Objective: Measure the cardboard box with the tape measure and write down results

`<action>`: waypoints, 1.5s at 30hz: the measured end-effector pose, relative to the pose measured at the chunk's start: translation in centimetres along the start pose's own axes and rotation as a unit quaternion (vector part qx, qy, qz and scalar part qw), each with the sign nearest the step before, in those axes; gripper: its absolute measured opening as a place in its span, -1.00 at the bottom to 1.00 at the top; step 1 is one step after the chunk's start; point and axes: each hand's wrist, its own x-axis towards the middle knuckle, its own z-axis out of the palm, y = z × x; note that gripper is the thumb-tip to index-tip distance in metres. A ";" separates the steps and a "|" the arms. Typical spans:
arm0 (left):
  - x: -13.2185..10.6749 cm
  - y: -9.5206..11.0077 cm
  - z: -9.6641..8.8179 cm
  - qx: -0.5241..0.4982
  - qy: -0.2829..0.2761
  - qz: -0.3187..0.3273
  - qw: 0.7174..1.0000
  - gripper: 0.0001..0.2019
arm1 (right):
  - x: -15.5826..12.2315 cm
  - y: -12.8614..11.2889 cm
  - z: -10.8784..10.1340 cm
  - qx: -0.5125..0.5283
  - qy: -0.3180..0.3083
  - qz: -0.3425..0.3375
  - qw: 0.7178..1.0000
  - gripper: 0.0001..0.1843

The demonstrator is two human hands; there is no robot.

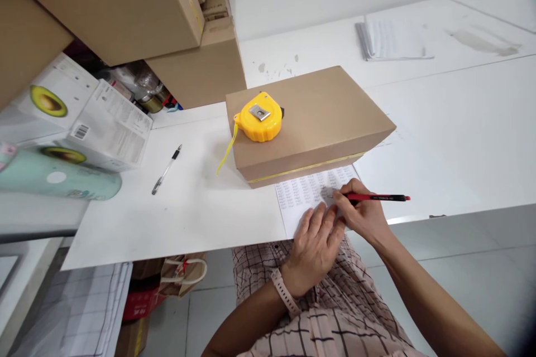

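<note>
A red and black pen [383,197] is pinched in my right hand [365,213], its tip down on a sheet of paper [299,203] covered with rows of small handwriting. My left hand [314,248], with a pale band at the wrist, lies flat with fingers stretched over the sheet's lower edge. Just beyond the hands, a closed cardboard box [310,117] covers the top of the sheet. On the box rests a yellow tape measure [262,117] with a metal clip and a yellow strap hanging over the side.
A second pen [166,169] lies on the white table [201,206]. Left of it are a mint-green bottle [62,175] and avocado-printed cartons [113,122]. Large cardboard boxes [138,5] stack behind. A paper pile [393,39] lies at the back right.
</note>
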 end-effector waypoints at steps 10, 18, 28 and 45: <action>-0.2 0.1 0.3 -0.001 0.000 0.003 1.000 -0.51 | -0.1 0.5 0.0 -0.019 -0.011 -0.004 1.000 -0.75; -0.2 0.1 0.3 0.000 -0.006 0.001 1.000 -0.51 | -0.1 0.2 0.0 -0.015 -0.008 0.003 1.000 -0.76; 0.0 0.1 0.0 -0.002 -0.011 -0.001 1.000 -0.52 | -0.2 0.4 0.0 -0.008 -0.004 0.013 1.000 -0.76; -0.1 0.1 0.0 -0.007 -0.011 0.001 1.000 -0.52 | 0.0 0.3 0.1 0.001 0.006 0.005 1.000 -0.77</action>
